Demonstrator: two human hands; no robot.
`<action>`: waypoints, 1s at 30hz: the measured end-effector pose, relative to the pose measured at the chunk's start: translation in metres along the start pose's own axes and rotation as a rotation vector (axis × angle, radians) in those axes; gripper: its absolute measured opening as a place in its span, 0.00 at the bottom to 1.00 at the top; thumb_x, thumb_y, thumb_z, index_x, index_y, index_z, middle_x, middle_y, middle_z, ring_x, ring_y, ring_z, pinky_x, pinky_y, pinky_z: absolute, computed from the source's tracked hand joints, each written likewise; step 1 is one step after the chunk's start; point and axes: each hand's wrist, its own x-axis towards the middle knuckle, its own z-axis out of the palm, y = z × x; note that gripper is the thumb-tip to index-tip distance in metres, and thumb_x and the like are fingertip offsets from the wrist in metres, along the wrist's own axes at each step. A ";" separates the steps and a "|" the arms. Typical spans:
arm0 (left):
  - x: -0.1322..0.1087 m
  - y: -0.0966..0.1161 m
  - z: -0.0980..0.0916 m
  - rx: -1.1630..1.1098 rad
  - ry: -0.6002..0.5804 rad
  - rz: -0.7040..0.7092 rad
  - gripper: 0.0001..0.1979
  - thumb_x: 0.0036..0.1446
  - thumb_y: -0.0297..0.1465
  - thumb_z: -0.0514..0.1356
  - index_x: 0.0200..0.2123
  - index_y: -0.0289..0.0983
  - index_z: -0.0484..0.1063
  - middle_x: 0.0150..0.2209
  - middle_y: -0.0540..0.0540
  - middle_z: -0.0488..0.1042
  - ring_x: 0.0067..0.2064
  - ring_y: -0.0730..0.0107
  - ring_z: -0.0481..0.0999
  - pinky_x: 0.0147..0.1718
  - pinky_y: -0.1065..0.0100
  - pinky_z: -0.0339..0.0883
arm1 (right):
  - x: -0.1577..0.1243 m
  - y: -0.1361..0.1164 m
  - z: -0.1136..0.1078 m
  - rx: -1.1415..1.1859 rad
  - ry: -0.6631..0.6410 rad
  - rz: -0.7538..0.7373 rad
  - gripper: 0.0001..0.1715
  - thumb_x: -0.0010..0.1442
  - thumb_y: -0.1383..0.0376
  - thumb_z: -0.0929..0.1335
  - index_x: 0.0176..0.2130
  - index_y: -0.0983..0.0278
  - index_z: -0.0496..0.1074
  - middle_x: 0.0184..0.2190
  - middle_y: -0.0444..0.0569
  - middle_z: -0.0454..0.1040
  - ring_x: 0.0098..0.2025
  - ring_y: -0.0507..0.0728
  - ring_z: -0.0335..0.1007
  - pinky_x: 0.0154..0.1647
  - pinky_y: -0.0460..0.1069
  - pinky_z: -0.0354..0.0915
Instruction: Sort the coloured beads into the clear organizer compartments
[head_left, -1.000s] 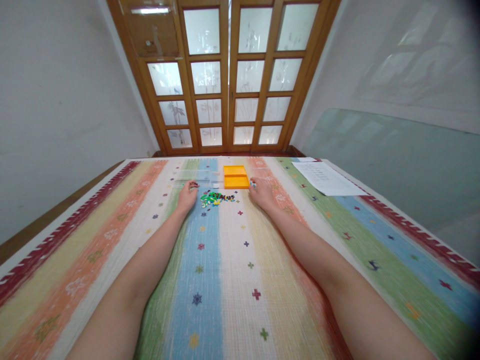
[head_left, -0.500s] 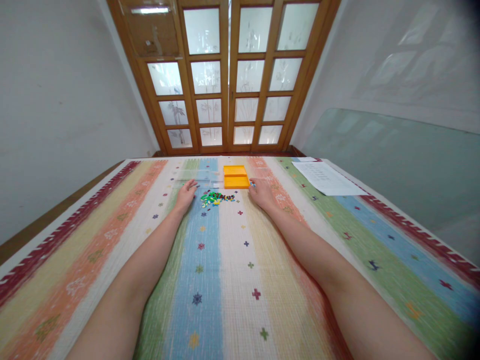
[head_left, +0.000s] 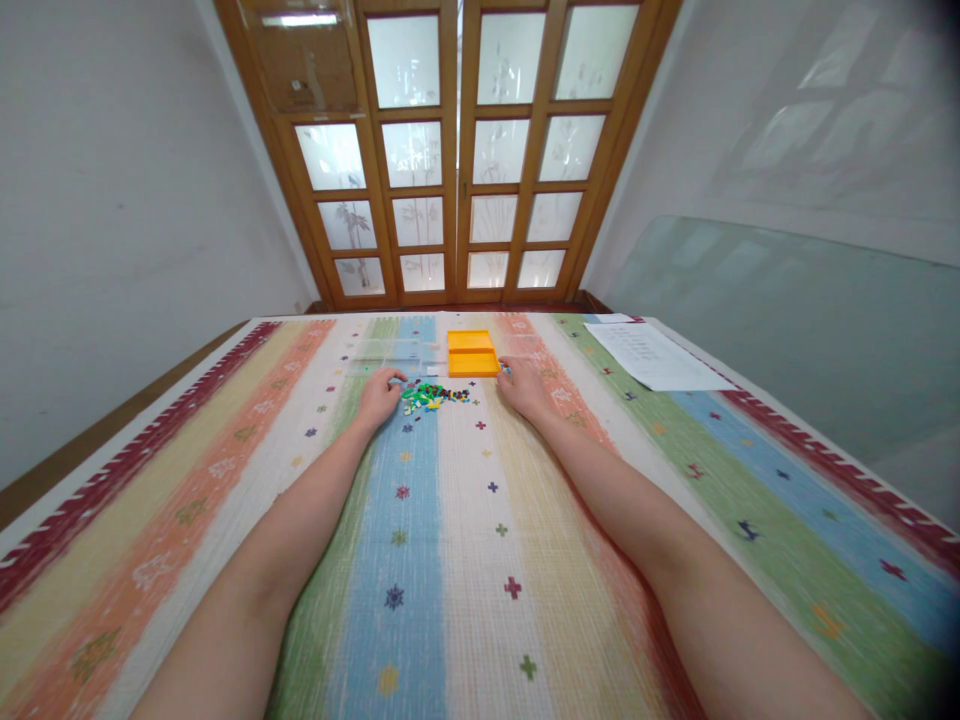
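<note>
My left hand is at the left edge of a loose pile of small plastic pieces, mostly green, with yellow, white, blue and dark ones. Its fingers are bent but apart, and nothing shows between them. Just right of an open orange box rests my right hand, its fingers curled closed. Small blue and white bits show by those fingertips; what the fingers grip is hidden. Beyond the left hand lies a clear compartment tray, with a tiny green piece in it.
Another clear tray, hard to make out, lies right of the orange box. Printed paper sheets lie at the far right of the table. A striped tablecloth covers the table. Wood-framed glass doors stand behind it.
My left hand has moved from over the clear tray right and toward me, to the pile's edge. A green piece now shows in the tray. My right hand has stayed in place.
</note>
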 end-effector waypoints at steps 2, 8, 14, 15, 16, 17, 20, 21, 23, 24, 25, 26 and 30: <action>-0.002 0.005 -0.001 0.065 -0.077 0.088 0.16 0.54 0.21 0.55 0.38 0.39 0.81 0.44 0.44 0.78 0.45 0.61 0.76 0.53 0.58 0.70 | 0.000 -0.001 0.000 -0.002 -0.004 0.001 0.25 0.66 0.63 0.64 0.59 0.64 0.74 0.54 0.58 0.78 0.58 0.66 0.70 0.64 0.62 0.61; -0.002 0.004 0.000 0.155 -0.111 0.101 0.13 0.56 0.24 0.58 0.39 0.39 0.82 0.40 0.43 0.77 0.43 0.58 0.75 0.51 0.56 0.69 | 0.000 -0.002 0.000 0.005 -0.006 0.002 0.24 0.66 0.63 0.64 0.59 0.65 0.74 0.54 0.59 0.78 0.58 0.67 0.70 0.64 0.61 0.62; 0.000 -0.007 0.001 0.188 -0.083 0.080 0.09 0.60 0.29 0.59 0.38 0.39 0.81 0.39 0.41 0.78 0.45 0.54 0.76 0.52 0.54 0.68 | 0.001 0.000 0.001 -0.003 -0.007 -0.002 0.24 0.66 0.63 0.64 0.59 0.65 0.75 0.54 0.59 0.79 0.58 0.67 0.70 0.64 0.62 0.62; 0.001 -0.009 0.001 0.179 -0.078 0.078 0.10 0.61 0.30 0.59 0.38 0.39 0.81 0.39 0.40 0.79 0.45 0.54 0.76 0.53 0.54 0.68 | 0.001 0.000 0.001 -0.002 -0.007 -0.002 0.24 0.66 0.63 0.65 0.59 0.65 0.75 0.54 0.59 0.79 0.58 0.67 0.70 0.64 0.62 0.62; 0.002 -0.011 0.001 0.167 -0.078 0.076 0.10 0.61 0.29 0.58 0.37 0.39 0.81 0.40 0.40 0.79 0.46 0.53 0.76 0.53 0.53 0.68 | 0.001 0.000 0.002 0.000 -0.007 -0.001 0.24 0.66 0.63 0.65 0.59 0.65 0.75 0.54 0.58 0.79 0.58 0.67 0.70 0.64 0.62 0.62; 0.003 -0.013 0.000 0.151 -0.089 0.075 0.11 0.60 0.28 0.57 0.37 0.39 0.81 0.41 0.41 0.79 0.47 0.54 0.76 0.53 0.54 0.68 | 0.001 0.000 0.002 0.002 -0.008 0.002 0.25 0.65 0.63 0.65 0.59 0.65 0.74 0.54 0.58 0.78 0.58 0.66 0.70 0.64 0.62 0.62; 0.006 -0.020 -0.003 0.095 -0.159 0.077 0.14 0.56 0.24 0.56 0.37 0.39 0.82 0.40 0.43 0.80 0.45 0.57 0.77 0.52 0.57 0.69 | 0.000 0.001 0.003 0.005 -0.009 0.004 0.25 0.65 0.63 0.65 0.59 0.64 0.74 0.55 0.58 0.78 0.58 0.66 0.70 0.64 0.62 0.62; 0.007 -0.022 -0.004 0.080 -0.185 0.080 0.14 0.54 0.24 0.56 0.38 0.39 0.82 0.40 0.43 0.80 0.44 0.58 0.77 0.50 0.57 0.70 | 0.000 0.001 0.003 0.004 -0.008 0.000 0.25 0.65 0.63 0.65 0.59 0.64 0.74 0.55 0.58 0.78 0.58 0.66 0.70 0.64 0.62 0.62; 0.008 -0.025 -0.006 0.059 -0.216 0.098 0.14 0.53 0.26 0.58 0.40 0.38 0.82 0.39 0.43 0.80 0.41 0.59 0.77 0.48 0.58 0.71 | 0.000 0.001 0.003 0.004 -0.005 -0.008 0.25 0.65 0.64 0.65 0.59 0.64 0.74 0.54 0.58 0.78 0.59 0.67 0.70 0.65 0.62 0.61; 0.008 -0.025 -0.007 0.054 -0.222 0.111 0.14 0.53 0.27 0.59 0.40 0.38 0.82 0.39 0.43 0.80 0.40 0.60 0.77 0.47 0.59 0.71 | 0.000 0.001 0.003 0.005 -0.005 -0.011 0.25 0.65 0.64 0.65 0.59 0.64 0.74 0.54 0.58 0.78 0.59 0.66 0.70 0.65 0.62 0.61; 0.008 -0.026 -0.007 0.053 -0.224 0.123 0.13 0.52 0.28 0.60 0.40 0.38 0.82 0.39 0.43 0.79 0.40 0.60 0.76 0.47 0.59 0.72 | 0.000 0.001 0.003 0.007 -0.007 -0.011 0.25 0.65 0.65 0.65 0.59 0.64 0.74 0.55 0.58 0.78 0.59 0.66 0.70 0.65 0.61 0.61; 0.008 -0.026 -0.008 0.051 -0.223 0.134 0.13 0.53 0.29 0.60 0.39 0.38 0.82 0.39 0.43 0.79 0.40 0.60 0.76 0.47 0.59 0.71 | 0.000 0.001 0.003 0.008 -0.011 -0.008 0.25 0.65 0.65 0.65 0.59 0.64 0.74 0.55 0.58 0.78 0.59 0.66 0.70 0.65 0.61 0.61; 0.007 -0.024 -0.011 0.017 -0.244 0.148 0.12 0.53 0.30 0.60 0.38 0.38 0.82 0.39 0.43 0.79 0.41 0.61 0.76 0.47 0.59 0.71 | 0.000 0.001 0.003 -0.002 -0.022 0.008 0.24 0.66 0.65 0.65 0.59 0.64 0.74 0.55 0.58 0.78 0.59 0.66 0.70 0.64 0.61 0.62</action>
